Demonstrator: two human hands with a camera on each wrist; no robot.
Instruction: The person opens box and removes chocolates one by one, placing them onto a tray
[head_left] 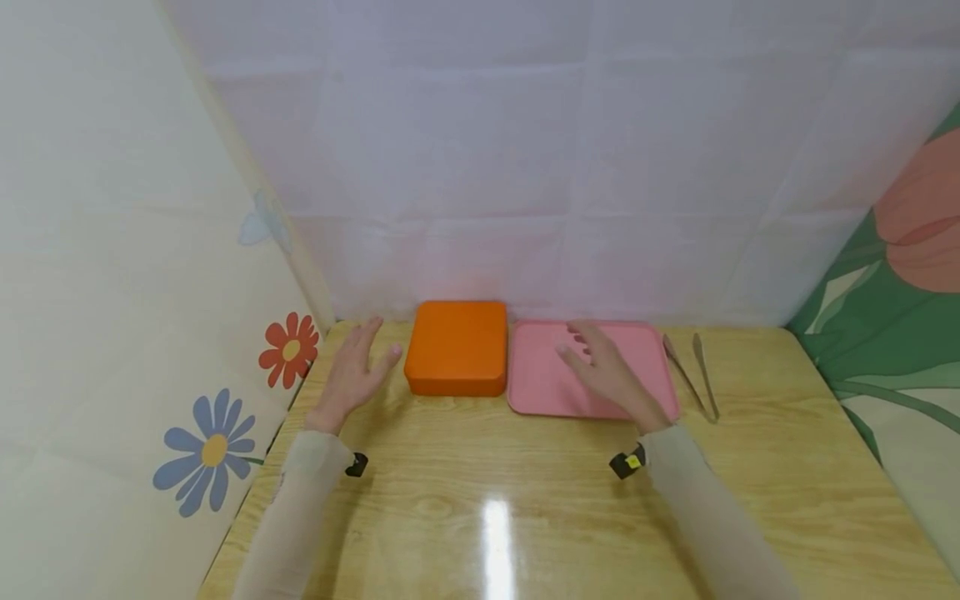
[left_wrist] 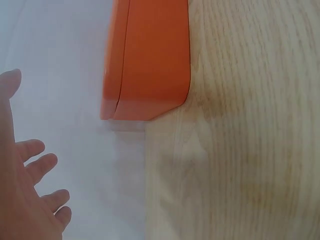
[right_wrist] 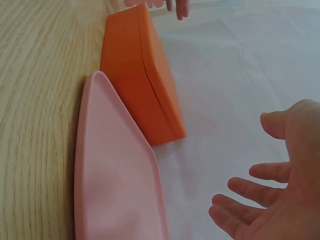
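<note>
Left grip (head_left: 350, 380) and right grip (head_left: 612, 380) spread empty, we judged the orange box (head_left: 457, 346) stiff, best held by its sides.

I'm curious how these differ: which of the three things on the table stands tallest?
The orange box, just left of the pink tray. Its deep sides rise well above the tray's low rim, while the tongs right of the tray lie flat.
</note>
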